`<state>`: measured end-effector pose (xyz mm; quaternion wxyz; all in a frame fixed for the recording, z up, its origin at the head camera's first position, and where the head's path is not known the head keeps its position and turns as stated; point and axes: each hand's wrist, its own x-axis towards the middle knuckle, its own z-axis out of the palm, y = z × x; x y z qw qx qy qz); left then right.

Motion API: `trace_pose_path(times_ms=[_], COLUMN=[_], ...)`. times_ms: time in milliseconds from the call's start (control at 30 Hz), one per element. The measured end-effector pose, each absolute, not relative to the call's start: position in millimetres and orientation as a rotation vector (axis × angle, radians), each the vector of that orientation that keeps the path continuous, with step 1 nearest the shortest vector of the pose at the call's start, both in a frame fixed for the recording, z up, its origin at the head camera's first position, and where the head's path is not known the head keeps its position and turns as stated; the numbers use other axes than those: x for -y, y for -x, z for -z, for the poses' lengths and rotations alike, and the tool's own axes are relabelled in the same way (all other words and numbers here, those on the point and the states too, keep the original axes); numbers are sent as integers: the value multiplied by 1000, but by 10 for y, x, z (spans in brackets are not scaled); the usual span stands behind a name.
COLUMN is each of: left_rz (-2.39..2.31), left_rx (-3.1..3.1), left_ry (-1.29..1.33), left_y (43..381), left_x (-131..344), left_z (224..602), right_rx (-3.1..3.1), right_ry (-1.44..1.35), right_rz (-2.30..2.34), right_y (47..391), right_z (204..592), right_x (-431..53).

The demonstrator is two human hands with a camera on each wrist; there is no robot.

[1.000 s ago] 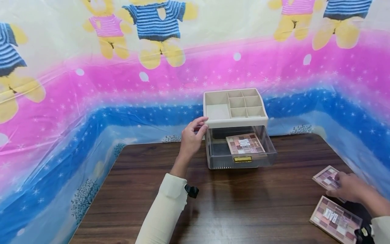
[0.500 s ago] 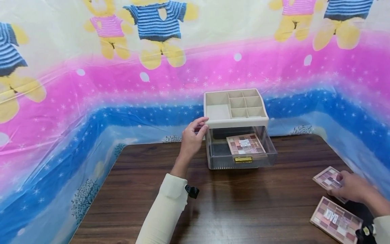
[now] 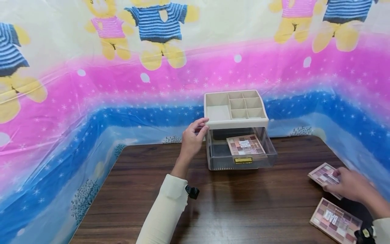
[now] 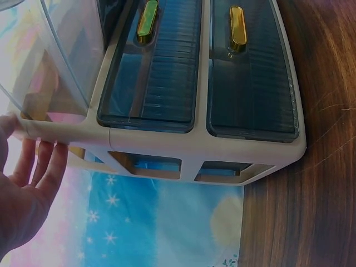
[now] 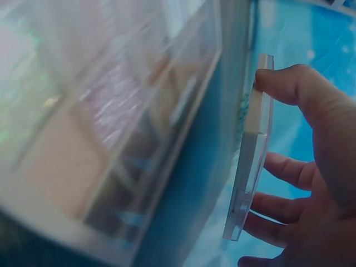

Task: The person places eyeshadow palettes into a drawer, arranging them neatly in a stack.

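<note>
A cream drawer organizer [image 3: 236, 124] stands at the back of the table, its clear top drawer [image 3: 220, 163] pulled out. Inside that drawer lies an eyeshadow palette [image 3: 240, 146]. My left hand [image 3: 191, 142] grips the organizer's upper left front edge; the left wrist view shows its fingers [image 4: 51, 167] along the side. Over at the right, my right hand [image 3: 353, 186] holds a second eyeshadow palette [image 3: 322, 173] by its near end. The right wrist view shows this palette edge-on between thumb and fingers. A third eyeshadow palette [image 3: 333, 222] is just in front of it.
Two lower drawers [image 4: 253, 89] with gold handles are closed in the left wrist view. Small compartments [image 3: 246, 103] top the organizer. The dark wooden table [image 3: 146, 176] meets a printed cloth backdrop [image 3: 170, 84] behind and at the sides.
My right hand has moved the held eyeshadow palette slightly left and away from me, widening the gap to the one in front. My left hand stays at the organizer's edge.
</note>
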<state>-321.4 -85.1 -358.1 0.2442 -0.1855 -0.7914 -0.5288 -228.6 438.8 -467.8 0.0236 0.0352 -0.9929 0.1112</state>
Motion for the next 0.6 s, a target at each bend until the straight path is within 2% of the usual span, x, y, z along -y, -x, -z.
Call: trace_pose_path(times_ms=[267, 600], left_rz=[1468, 1442], left_rx=[2159, 2170], left_ry=[518, 513], left_y=[3215, 3202], left_x=[859, 862], left_z=[3588, 3577], right_rx=[2948, 2838], right_ry=[-263, -357], right_rz=[-379, -356], right_y=[2289, 2232], right_z=[4415, 3894], right_x=[-4068, -3659])
